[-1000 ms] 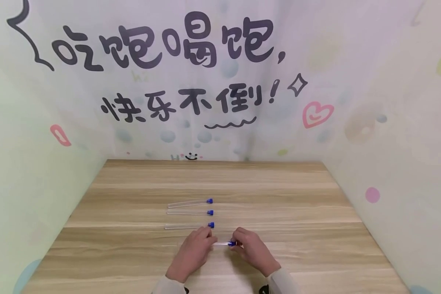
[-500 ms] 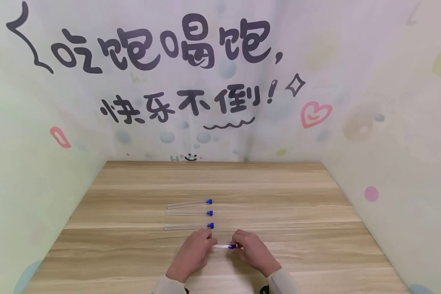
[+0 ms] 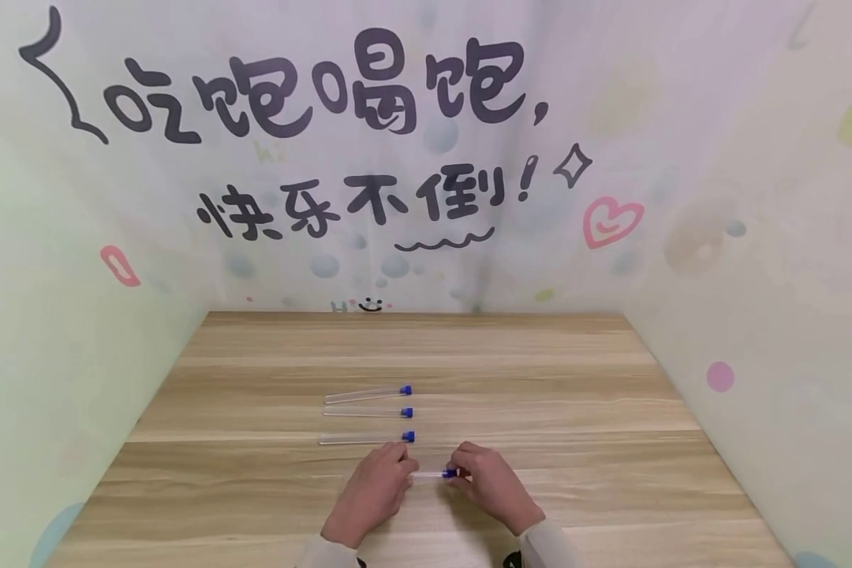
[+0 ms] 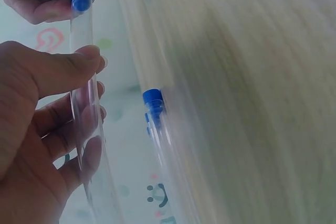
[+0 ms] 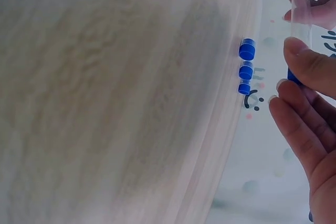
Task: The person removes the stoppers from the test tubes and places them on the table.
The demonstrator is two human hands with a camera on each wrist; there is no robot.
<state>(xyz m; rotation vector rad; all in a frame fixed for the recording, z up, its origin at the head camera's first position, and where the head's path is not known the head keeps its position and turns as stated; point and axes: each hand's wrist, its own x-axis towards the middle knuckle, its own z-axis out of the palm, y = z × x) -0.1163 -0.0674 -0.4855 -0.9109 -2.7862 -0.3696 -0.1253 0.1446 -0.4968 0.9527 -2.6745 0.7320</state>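
Note:
A clear test tube [image 3: 428,475] with a blue cap [image 3: 449,473] lies sideways between the two hands, above the table. My left hand [image 3: 375,485] grips the tube's body; in the left wrist view its thumb [image 4: 68,69] is on one side and curled fingers are behind the clear wall. The cap end is pinched by my right hand [image 3: 493,485], whose thumb [image 5: 310,66] covers much of the cap in the right wrist view. Whether the cap is fully seated cannot be seen. The tube's closed end is hidden behind the left hand in the head view.
Three similar capped tubes lie beyond the hands: a far one [image 3: 365,394], a middle one [image 3: 365,411] and a near one [image 3: 362,439], caps to the right. They rest on a wood-grain table [image 3: 575,410] bounded by printed white walls [image 3: 717,276].
Both hands keep their hold on the tube and its cap. The cap end shifts only slightly, and the three lying tubes stay in place.

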